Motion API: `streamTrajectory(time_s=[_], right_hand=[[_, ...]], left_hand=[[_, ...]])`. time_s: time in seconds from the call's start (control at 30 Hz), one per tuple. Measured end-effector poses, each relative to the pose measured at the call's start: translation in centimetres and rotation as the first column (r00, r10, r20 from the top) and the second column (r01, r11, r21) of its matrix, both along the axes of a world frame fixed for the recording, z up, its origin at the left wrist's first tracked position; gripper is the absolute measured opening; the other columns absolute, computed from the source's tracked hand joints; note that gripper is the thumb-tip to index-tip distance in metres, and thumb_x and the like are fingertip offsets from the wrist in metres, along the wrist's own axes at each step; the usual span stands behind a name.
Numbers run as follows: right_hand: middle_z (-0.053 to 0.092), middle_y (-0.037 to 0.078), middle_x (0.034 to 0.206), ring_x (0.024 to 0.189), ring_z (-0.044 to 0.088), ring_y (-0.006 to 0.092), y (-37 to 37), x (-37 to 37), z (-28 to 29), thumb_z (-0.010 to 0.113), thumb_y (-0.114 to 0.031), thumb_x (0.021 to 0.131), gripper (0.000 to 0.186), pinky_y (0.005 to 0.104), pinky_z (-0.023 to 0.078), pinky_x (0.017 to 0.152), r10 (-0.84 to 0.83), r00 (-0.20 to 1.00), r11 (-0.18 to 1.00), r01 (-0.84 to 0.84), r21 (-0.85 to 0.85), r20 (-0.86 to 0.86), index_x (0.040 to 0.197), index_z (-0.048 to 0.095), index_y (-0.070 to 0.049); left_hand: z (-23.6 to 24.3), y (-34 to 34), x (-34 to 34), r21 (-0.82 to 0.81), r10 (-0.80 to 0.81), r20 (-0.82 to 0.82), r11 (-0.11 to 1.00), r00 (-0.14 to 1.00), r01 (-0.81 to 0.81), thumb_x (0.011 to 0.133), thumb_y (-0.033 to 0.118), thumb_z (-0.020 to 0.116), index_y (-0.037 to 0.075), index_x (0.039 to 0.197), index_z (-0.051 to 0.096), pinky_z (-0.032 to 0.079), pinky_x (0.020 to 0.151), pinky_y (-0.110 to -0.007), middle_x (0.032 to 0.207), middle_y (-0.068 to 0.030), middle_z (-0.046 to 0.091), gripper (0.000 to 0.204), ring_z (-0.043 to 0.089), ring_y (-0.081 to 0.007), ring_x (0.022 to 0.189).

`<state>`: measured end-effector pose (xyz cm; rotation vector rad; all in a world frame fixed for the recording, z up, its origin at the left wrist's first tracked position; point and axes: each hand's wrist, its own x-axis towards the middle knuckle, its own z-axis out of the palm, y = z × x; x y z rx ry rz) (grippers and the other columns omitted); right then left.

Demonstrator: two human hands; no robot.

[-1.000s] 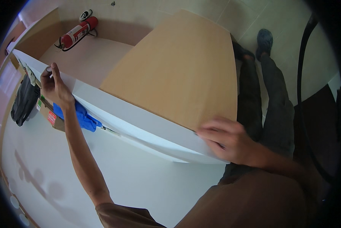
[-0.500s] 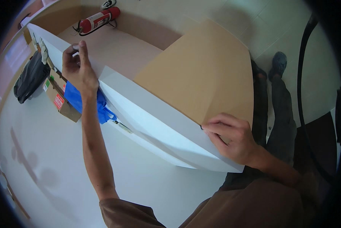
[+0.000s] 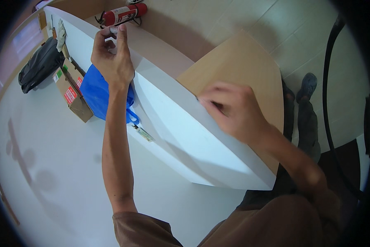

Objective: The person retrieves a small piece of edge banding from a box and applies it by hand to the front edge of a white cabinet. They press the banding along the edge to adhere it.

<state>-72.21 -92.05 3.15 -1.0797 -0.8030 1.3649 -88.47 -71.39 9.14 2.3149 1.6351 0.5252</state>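
Note:
My left hand (image 3: 113, 59) is raised over the white ledge (image 3: 150, 68), its thumb and fingers closed on a small whitish, crumpled-looking piece (image 3: 114, 29). My right hand (image 3: 234, 109), slightly blurred, pinches a small dark tip (image 3: 197, 98); the rest of that thing is hidden in the fingers. This tip sits at the seam where the white ledge meets the light-brown wooden panel (image 3: 234, 61). The right forearm crosses over the panel's near part.
Beyond the ledge lies a red fire extinguisher (image 3: 125, 14). Below the ledge on the left are a blue bag (image 3: 95, 92), a cardboard box (image 3: 80, 108) and a black bag (image 3: 40, 66). A black cable (image 3: 326, 82) hangs at right. Someone's dark shoe (image 3: 307, 86) shows on the tiled floor.
My right hand has slid up and left along the seam with the dark tip. The left hand appears further right and higher, still pinched. The whole view has shifted a little.

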Motion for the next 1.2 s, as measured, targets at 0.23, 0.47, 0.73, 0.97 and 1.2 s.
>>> streamTrajectory(time_s=[0.23, 0.47, 0.73, 0.97, 1.2], right_hand=[[0.061, 0.019, 0.072, 0.069, 0.061, 0.0363, 1.9, -0.4, -1.7, 0.063, 0.000, 0.079, 0.006, 0.0431, 0.048, 0.063, 0.015, 0.998, 0.996, -0.020, 0.084, 0.062, 0.073, 0.062, 0.002], [0.067, 0.012, 0.091, 0.082, 0.068, 0.0274, -14.0, 5.9, 1.5, 0.070, 0.004, 0.083, 0.013, 0.0348, 0.055, 0.071, 0.146, 0.982, 0.981, -0.127, -0.150, 0.123, 0.095, 0.073, -0.001], [0.072, 0.011, 0.093, 0.078, 0.071, 0.0206, -20.4, 9.3, 1.8, 0.073, 0.001, 0.085, 0.017, 0.0304, 0.056, 0.071, 0.050, 0.999, 0.874, -0.042, -0.484, 0.003, 0.102, 0.075, -0.001], [0.071, 0.012, 0.093, 0.079, 0.071, 0.0213, -21.8, 8.9, 1.8, 0.074, -0.001, 0.085, 0.019, 0.0293, 0.056, 0.072, 0.082, 0.994, 0.899, -0.108, -0.425, -0.078, 0.104, 0.075, -0.002], [0.070, 0.010, 0.091, 0.076, 0.070, 0.0196, -21.8, 8.5, 2.3, 0.074, 0.000, 0.084, 0.018, 0.0287, 0.055, 0.067, 0.084, 0.991, 0.920, -0.117, -0.373, -0.102, 0.101, 0.076, -0.002]], left_hand=[[-0.7, 0.6, -0.5, -0.082, 0.018, 0.121, 0.997, 0.992, -0.008, 0.093, 0.020, 0.075, 0.002, 0.092, 0.067, 0.026, 0.050, -0.020, 0.068, 0.0066, 0.053, 0.019, 0.037, 0.0001, 0.058], [-0.7, 0.9, -1.1, -0.031, -0.069, 0.125, 0.997, 0.990, 0.074, 0.094, 0.018, 0.074, 0.001, 0.094, 0.066, 0.033, 0.057, -0.019, 0.075, 0.0038, 0.057, 0.019, 0.044, -0.0024, 0.065], [-0.3, 2.2, -2.7, -0.006, -0.093, 0.038, 0.996, 0.995, 0.094, 0.095, 0.020, 0.074, 0.001, 0.093, 0.064, 0.044, 0.074, -0.022, 0.086, -0.0021, 0.064, 0.022, 0.054, -0.0073, 0.078], [0.1, 3.3, -3.4, 0.029, -0.046, -0.035, 0.998, 0.998, 0.047, 0.093, 0.022, 0.075, 0.000, 0.091, 0.066, 0.045, 0.075, -0.023, 0.084, -0.0027, 0.065, 0.024, 0.056, -0.0088, 0.078], [0.3, 3.8, -3.5, 0.055, 0.000, -0.107, 0.998, 0.994, 0.006, 0.093, 0.026, 0.075, 0.000, 0.091, 0.068, 0.046, 0.077, -0.026, 0.085, -0.0032, 0.066, 0.026, 0.056, -0.0104, 0.079]])
